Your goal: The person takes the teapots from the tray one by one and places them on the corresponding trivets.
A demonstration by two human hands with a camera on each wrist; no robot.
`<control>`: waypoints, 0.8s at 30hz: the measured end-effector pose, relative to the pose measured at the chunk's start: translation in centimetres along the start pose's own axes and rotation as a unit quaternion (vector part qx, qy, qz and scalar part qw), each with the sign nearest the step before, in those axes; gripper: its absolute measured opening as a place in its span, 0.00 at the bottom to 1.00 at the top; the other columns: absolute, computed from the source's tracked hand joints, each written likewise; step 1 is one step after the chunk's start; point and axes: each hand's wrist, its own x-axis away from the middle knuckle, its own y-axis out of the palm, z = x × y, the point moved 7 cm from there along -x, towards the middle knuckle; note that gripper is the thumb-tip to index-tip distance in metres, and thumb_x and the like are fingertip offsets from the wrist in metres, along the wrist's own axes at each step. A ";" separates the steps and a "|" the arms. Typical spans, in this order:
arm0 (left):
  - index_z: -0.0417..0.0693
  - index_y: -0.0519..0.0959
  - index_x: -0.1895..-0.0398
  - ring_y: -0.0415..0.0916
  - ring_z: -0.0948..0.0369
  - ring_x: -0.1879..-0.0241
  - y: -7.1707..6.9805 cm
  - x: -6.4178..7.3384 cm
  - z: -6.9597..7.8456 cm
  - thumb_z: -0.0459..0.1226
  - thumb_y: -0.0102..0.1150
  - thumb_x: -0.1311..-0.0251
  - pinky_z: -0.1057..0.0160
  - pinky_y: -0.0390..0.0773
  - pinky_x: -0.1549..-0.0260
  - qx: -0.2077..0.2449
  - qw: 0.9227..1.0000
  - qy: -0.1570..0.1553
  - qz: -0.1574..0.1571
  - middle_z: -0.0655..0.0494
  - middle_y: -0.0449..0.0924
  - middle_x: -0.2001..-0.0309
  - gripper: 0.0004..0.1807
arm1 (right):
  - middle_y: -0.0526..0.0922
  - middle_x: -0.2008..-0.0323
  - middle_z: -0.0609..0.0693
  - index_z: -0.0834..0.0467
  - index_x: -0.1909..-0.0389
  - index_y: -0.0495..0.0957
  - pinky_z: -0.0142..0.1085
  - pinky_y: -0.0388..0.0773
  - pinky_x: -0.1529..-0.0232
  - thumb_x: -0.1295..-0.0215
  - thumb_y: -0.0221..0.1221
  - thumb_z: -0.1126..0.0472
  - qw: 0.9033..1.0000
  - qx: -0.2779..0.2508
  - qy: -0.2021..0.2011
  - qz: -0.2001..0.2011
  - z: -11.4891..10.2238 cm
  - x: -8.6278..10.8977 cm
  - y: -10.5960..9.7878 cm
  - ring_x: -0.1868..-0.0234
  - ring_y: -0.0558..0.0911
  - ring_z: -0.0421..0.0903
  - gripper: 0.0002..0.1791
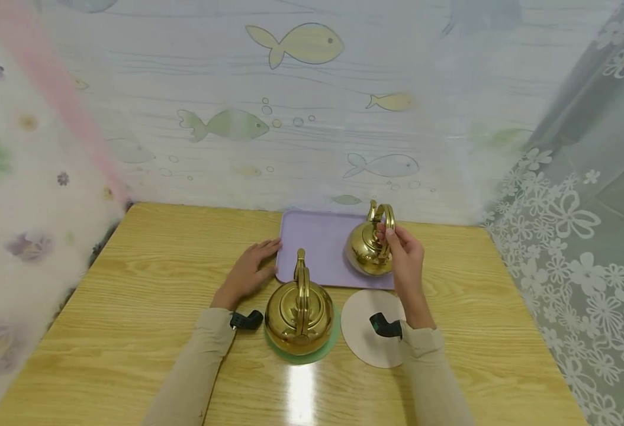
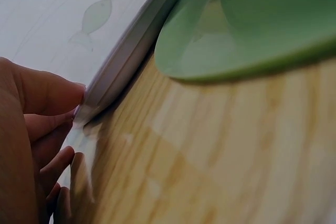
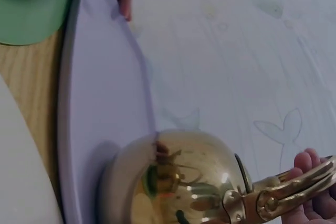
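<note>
My right hand grips the upright handle of a round gold teakettle, its fingers curled round the handle in the right wrist view. This kettle stands over the right end of a lilac tray, spout pointing away from me. My left hand lies at the tray's left edge with fingers extended, and in the left wrist view its thumb and fingertips touch the tray's rim. A second gold teakettle sits on a round green mat, between my forearms.
Right of the green mat lies a round pale mat, partly under my right wrist. The wooden table backs onto a white curtain printed with fish. A lacy grey curtain hangs along the right side.
</note>
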 end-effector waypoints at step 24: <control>0.39 0.69 0.27 0.58 0.42 0.24 0.0 0.1 0.1 0.41 0.56 0.32 0.43 0.48 0.22 -0.003 1.000 0.007 0.004 0.47 0.65 0.24 0.32 | 0.82 0.52 0.50 0.78 0.41 0.71 0.26 0.83 0.60 0.21 0.52 0.58 0.986 0.079 0.062 -0.132 -0.6 -3.2 -0.1 0.55 0.81 0.41 0.25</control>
